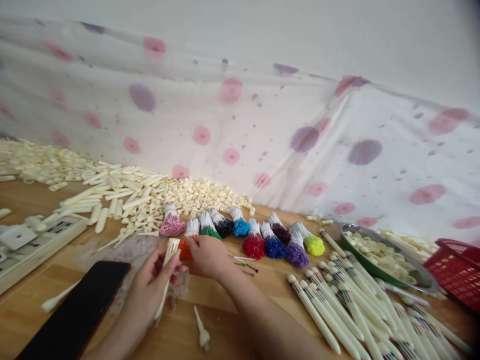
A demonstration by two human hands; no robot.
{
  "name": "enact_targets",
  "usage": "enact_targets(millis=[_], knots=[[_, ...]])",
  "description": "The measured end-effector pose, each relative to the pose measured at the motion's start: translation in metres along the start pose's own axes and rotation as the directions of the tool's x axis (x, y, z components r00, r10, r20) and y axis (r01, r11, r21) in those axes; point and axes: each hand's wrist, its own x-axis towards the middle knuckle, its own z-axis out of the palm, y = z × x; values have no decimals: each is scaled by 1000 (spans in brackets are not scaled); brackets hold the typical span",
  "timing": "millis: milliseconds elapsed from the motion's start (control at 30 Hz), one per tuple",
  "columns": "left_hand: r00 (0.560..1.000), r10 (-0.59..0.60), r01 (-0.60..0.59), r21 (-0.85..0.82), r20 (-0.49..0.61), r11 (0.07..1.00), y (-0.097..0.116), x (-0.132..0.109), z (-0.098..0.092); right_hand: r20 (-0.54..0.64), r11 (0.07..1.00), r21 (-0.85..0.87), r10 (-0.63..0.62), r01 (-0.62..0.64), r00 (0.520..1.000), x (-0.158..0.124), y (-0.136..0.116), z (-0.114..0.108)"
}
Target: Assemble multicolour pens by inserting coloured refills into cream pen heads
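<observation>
My left hand (159, 275) is closed around a cream pen part (170, 250), held nearly upright with its slotted end on top. Just to the right, my right hand (208, 255) has its fingers pinched at the bundle of orange-ended pen refills (185, 248); whether one is gripped is hidden. Behind the hands, bundles of refills stand in two loose rows, among them pink (172, 223), green (209, 227), red (253, 243), blue (273, 244), purple (297, 252) and yellow (314, 244). A few loose refills (245, 265) lie beside my right wrist.
Cream pen parts (187, 195) are heaped along the back. Filled multicolour pens (348, 295) are piled at right, before a metal bowl (427, 284) of small parts and a red basket (457, 272). A black phone (75, 310), power strip (63, 232) and cream tapered piece (202, 332) lie nearer.
</observation>
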Motion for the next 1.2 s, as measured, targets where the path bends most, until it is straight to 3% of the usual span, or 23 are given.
enact_targets(millis=[100, 300, 567, 833, 1067, 1200], knots=[[999, -29, 31, -72, 33, 997, -5, 2, 12, 0, 999, 38, 11, -11, 1000, 6, 6, 3], [998, -57, 62, -193, 33, 979, -11, 13, 20, 64, 985, 104, -147, 140, 987, 1, 25, 1], [995, -61, 80, -239, 85, 968, -16, 13, 20, -141, 990, -139, -57, 37, 988, -14, 23, 6], [995, -60, 74, -204, 77, 976, -18, 14, 22, -126, 974, -218, -92, 63, 988, -11, 13, 6], [998, -52, 58, -178, 40, 982, -21, 18, 23, -46, 979, -105, -181, 176, 982, -3, 13, -8], [999, -32, 37, -131, 41, 991, -19, 18, 23, -54, 977, 71, -199, 202, 979, -24, 18, -12]])
